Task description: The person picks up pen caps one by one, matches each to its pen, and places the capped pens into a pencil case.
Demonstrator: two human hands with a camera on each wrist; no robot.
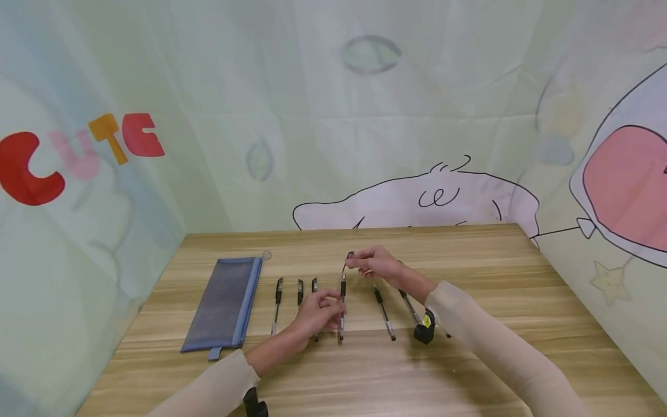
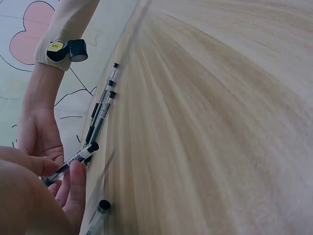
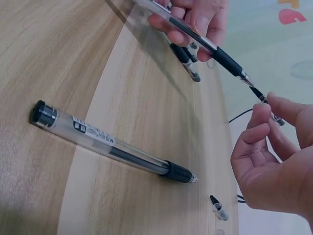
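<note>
My left hand [image 1: 319, 313] pinches the clear barrel of a black gel pen [image 3: 227, 62], whose metal tip points away from me. In the right wrist view, my right hand [image 3: 276, 166] holds a small pen cap [image 3: 264, 101] between thumb and fingers, its open end close to the pen's tip. Whether cap and tip touch, I cannot tell. To the right lies an uncapped pen [image 1: 384, 313] on the table. A loose cap [image 3: 219, 209] is beyond its tip in the right wrist view. Left of my hands lie several capped pens [image 1: 278, 292], one partly hidden behind my left hand.
A blue-grey mesh zip pouch [image 1: 221, 304] lies at the left of the wooden table [image 1: 354, 382]. Further pens [image 1: 411, 305] lie under my right forearm, partly covered by it. A printed curtain [image 1: 292, 116] hangs behind the table's far edge.
</note>
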